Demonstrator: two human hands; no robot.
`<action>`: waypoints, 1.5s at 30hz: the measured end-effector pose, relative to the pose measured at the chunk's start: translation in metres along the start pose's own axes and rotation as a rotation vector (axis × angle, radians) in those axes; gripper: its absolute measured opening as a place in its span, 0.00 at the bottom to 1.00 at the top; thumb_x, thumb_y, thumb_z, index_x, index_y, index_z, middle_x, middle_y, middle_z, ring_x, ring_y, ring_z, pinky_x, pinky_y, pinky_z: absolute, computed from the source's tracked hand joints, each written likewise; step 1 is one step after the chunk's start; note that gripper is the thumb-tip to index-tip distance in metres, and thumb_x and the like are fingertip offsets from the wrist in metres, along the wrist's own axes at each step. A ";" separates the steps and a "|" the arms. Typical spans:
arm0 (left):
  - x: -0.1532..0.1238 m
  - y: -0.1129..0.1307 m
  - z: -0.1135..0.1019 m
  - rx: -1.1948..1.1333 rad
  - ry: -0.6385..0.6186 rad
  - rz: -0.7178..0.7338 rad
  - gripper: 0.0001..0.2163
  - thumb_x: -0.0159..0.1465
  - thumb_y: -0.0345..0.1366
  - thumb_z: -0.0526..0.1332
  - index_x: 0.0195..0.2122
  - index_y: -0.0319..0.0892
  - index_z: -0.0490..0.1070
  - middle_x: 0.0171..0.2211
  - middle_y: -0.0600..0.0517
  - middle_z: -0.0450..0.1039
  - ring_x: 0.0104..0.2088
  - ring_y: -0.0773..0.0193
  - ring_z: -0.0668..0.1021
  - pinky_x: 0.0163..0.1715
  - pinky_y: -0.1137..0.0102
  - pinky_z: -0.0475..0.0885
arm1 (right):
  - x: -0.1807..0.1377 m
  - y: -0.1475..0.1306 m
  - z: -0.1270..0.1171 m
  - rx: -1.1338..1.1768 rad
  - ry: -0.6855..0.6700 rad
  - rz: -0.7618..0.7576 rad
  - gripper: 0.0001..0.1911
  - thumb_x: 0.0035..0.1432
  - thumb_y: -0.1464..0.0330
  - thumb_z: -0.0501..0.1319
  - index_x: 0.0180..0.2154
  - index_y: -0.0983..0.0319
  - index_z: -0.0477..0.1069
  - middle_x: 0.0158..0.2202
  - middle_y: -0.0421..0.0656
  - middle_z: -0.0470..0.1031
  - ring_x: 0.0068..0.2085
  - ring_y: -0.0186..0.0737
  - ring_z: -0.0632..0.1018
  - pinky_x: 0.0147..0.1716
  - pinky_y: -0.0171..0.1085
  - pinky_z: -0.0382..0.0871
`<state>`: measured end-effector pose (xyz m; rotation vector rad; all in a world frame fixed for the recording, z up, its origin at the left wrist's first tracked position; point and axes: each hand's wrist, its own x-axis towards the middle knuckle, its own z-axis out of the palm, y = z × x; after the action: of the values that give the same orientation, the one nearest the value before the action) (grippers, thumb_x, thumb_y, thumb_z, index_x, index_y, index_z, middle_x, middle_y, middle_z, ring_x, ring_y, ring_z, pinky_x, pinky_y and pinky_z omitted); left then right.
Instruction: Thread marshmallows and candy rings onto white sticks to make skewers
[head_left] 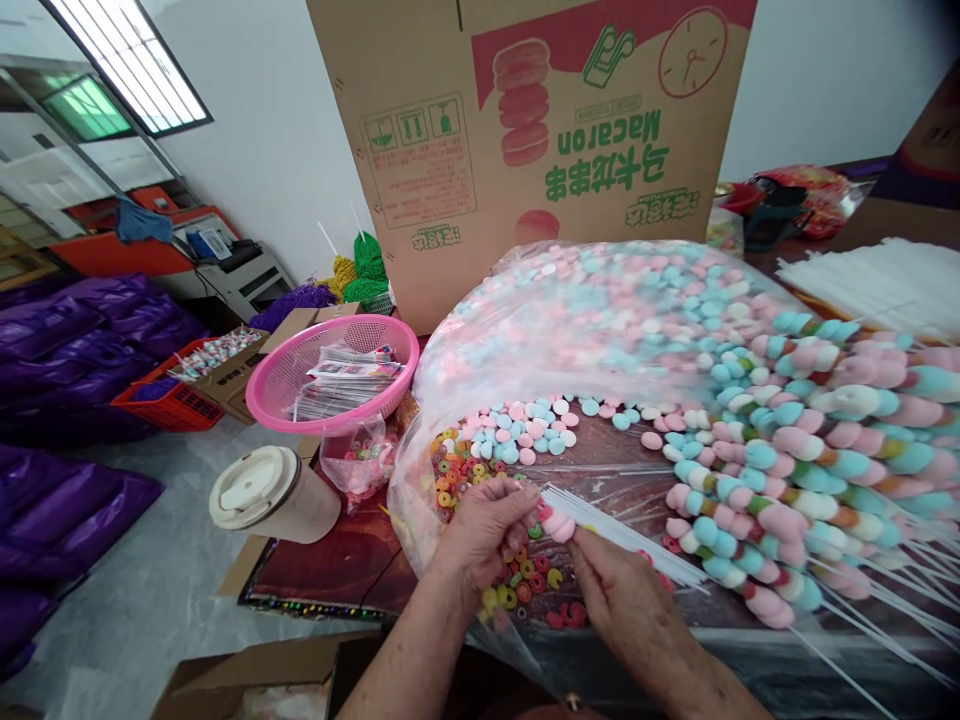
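Observation:
In the head view, my left hand (484, 530) is closed, thumb and fingertips pinched at the left end of a short candy skewer. Pink marshmallows (557, 524) and a bit of red show on this skewer between my hands. My right hand (634, 595) is closed at the other end, and its fingers hide the stick. Around and below my hands lie gummy rings (525, 578) in red, yellow and green. Just behind my right hand rests a bundle of white sticks (622, 535). Loose pink, blue and white marshmallows (517, 430) are spread beyond my left hand.
A large clear bag of marshmallows (570, 310) lies before a cardboard box (450, 150). Finished candy skewers (787, 460) are piled at right. On the left stand a pink basket (259, 385) with packets and a lidded cup (300, 505). More white sticks (877, 285) lie far right.

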<state>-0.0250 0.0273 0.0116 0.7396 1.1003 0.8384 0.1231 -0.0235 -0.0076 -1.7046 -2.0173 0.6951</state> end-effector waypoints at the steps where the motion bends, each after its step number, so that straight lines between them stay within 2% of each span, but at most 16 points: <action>1: 0.003 0.000 0.002 0.128 -0.007 0.050 0.15 0.50 0.46 0.63 0.28 0.39 0.69 0.17 0.58 0.66 0.11 0.78 0.60 0.09 0.79 0.50 | 0.006 0.002 -0.002 0.049 0.031 -0.004 0.17 0.59 0.69 0.42 0.31 0.61 0.68 0.27 0.44 0.75 0.28 0.38 0.73 0.27 0.33 0.60; 3: 0.013 0.002 0.005 0.443 0.050 0.192 0.14 0.55 0.46 0.58 0.35 0.40 0.71 0.23 0.54 0.70 0.17 0.73 0.68 0.15 0.77 0.60 | 0.025 0.009 -0.006 0.105 0.097 0.007 0.16 0.59 0.66 0.44 0.31 0.61 0.68 0.25 0.43 0.73 0.27 0.37 0.72 0.27 0.33 0.60; 5: 0.027 0.007 0.003 0.758 0.171 0.314 0.12 0.58 0.40 0.56 0.39 0.42 0.72 0.33 0.50 0.73 0.29 0.65 0.74 0.28 0.73 0.67 | 0.053 0.017 -0.010 0.095 0.154 0.035 0.14 0.58 0.65 0.47 0.30 0.61 0.69 0.25 0.42 0.72 0.28 0.38 0.71 0.28 0.33 0.59; 7: 0.044 0.012 -0.001 0.995 0.266 0.355 0.11 0.55 0.31 0.57 0.39 0.43 0.72 0.40 0.48 0.71 0.39 0.59 0.73 0.38 0.68 0.66 | 0.082 0.023 -0.011 0.089 0.174 0.030 0.11 0.55 0.67 0.50 0.31 0.62 0.69 0.28 0.43 0.72 0.32 0.39 0.71 0.32 0.34 0.60; 10: 0.060 0.017 -0.007 1.118 0.304 0.357 0.11 0.51 0.26 0.58 0.34 0.42 0.74 0.41 0.46 0.70 0.42 0.56 0.72 0.42 0.63 0.65 | 0.109 0.028 -0.009 0.121 0.159 -0.007 0.08 0.48 0.72 0.54 0.31 0.64 0.70 0.31 0.45 0.71 0.36 0.40 0.70 0.36 0.35 0.60; 12: 0.061 0.020 -0.009 1.080 0.306 0.359 0.08 0.52 0.27 0.58 0.31 0.40 0.73 0.36 0.46 0.71 0.39 0.57 0.73 0.40 0.65 0.66 | 0.111 0.028 -0.008 0.165 0.150 -0.018 0.08 0.47 0.72 0.54 0.31 0.64 0.70 0.32 0.45 0.71 0.37 0.40 0.69 0.36 0.36 0.60; 15: 0.048 0.022 -0.011 0.931 0.290 0.338 0.09 0.56 0.35 0.56 0.35 0.38 0.71 0.28 0.49 0.71 0.30 0.63 0.74 0.29 0.70 0.69 | 0.091 0.023 -0.012 0.273 0.105 -0.018 0.10 0.53 0.68 0.52 0.33 0.64 0.69 0.27 0.41 0.69 0.31 0.37 0.70 0.31 0.34 0.62; 18: 0.028 0.019 -0.007 0.382 0.130 0.227 0.13 0.53 0.41 0.60 0.36 0.37 0.70 0.24 0.52 0.70 0.21 0.68 0.72 0.21 0.74 0.67 | 0.064 0.009 -0.020 0.424 0.004 -0.031 0.13 0.57 0.62 0.49 0.33 0.62 0.67 0.22 0.36 0.67 0.24 0.32 0.68 0.23 0.30 0.61; 20: 0.016 0.016 -0.001 0.046 0.007 0.161 0.13 0.49 0.40 0.64 0.32 0.36 0.71 0.23 0.53 0.71 0.20 0.70 0.72 0.21 0.73 0.68 | 0.052 -0.003 -0.024 0.620 -0.049 -0.001 0.12 0.56 0.61 0.51 0.32 0.62 0.66 0.21 0.35 0.66 0.20 0.29 0.65 0.20 0.29 0.59; 21: 0.010 0.015 0.003 -0.030 -0.034 0.151 0.12 0.50 0.40 0.65 0.30 0.36 0.71 0.23 0.53 0.71 0.20 0.70 0.72 0.23 0.73 0.69 | 0.048 -0.008 -0.025 0.729 -0.061 0.027 0.11 0.55 0.60 0.52 0.31 0.61 0.65 0.20 0.34 0.66 0.19 0.28 0.64 0.18 0.29 0.57; 25: -0.006 0.010 0.009 -0.089 -0.129 0.196 0.10 0.54 0.38 0.62 0.34 0.36 0.73 0.27 0.50 0.74 0.25 0.69 0.75 0.28 0.72 0.70 | 0.040 -0.020 -0.025 0.972 -0.041 0.110 0.13 0.52 0.58 0.55 0.28 0.61 0.63 0.19 0.33 0.64 0.15 0.25 0.57 0.14 0.28 0.50; 30: -0.015 0.006 0.010 -0.111 -0.114 0.268 0.12 0.48 0.31 0.67 0.36 0.38 0.74 0.33 0.51 0.76 0.33 0.67 0.76 0.38 0.71 0.70 | 0.036 -0.024 -0.016 1.034 0.064 0.150 0.13 0.51 0.57 0.56 0.28 0.60 0.63 0.17 0.31 0.61 0.15 0.25 0.55 0.14 0.29 0.49; 34: -0.015 0.002 0.014 -0.094 -0.088 0.310 0.14 0.46 0.30 0.68 0.36 0.40 0.74 0.32 0.52 0.77 0.32 0.69 0.76 0.38 0.73 0.70 | 0.037 -0.028 -0.008 0.984 0.137 0.154 0.13 0.52 0.56 0.55 0.30 0.59 0.64 0.15 0.30 0.57 0.14 0.27 0.56 0.14 0.29 0.51; 37: -0.014 0.000 0.016 -0.064 -0.030 0.324 0.14 0.46 0.32 0.68 0.35 0.39 0.74 0.32 0.51 0.77 0.32 0.68 0.76 0.37 0.73 0.70 | 0.034 -0.028 -0.013 0.872 0.129 0.138 0.14 0.55 0.56 0.51 0.31 0.60 0.65 0.14 0.31 0.58 0.15 0.29 0.59 0.15 0.30 0.53; 42: -0.011 0.001 0.009 -0.085 0.196 0.245 0.13 0.47 0.36 0.66 0.34 0.37 0.72 0.25 0.53 0.74 0.23 0.69 0.74 0.26 0.72 0.72 | 0.007 -0.016 -0.037 0.407 0.084 -0.031 0.16 0.59 0.60 0.47 0.29 0.60 0.67 0.19 0.37 0.68 0.20 0.32 0.67 0.20 0.31 0.59; 45: -0.010 0.002 0.007 -0.078 0.247 0.259 0.12 0.47 0.35 0.65 0.33 0.36 0.71 0.22 0.54 0.72 0.22 0.69 0.73 0.26 0.71 0.72 | -0.010 -0.003 -0.040 0.119 0.122 -0.157 0.14 0.60 0.65 0.46 0.32 0.60 0.69 0.25 0.41 0.74 0.26 0.36 0.73 0.25 0.32 0.63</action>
<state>-0.0207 0.0187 0.0199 0.7362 1.1972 1.2118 0.1463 -0.0290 0.0262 -1.4675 -1.9600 0.6292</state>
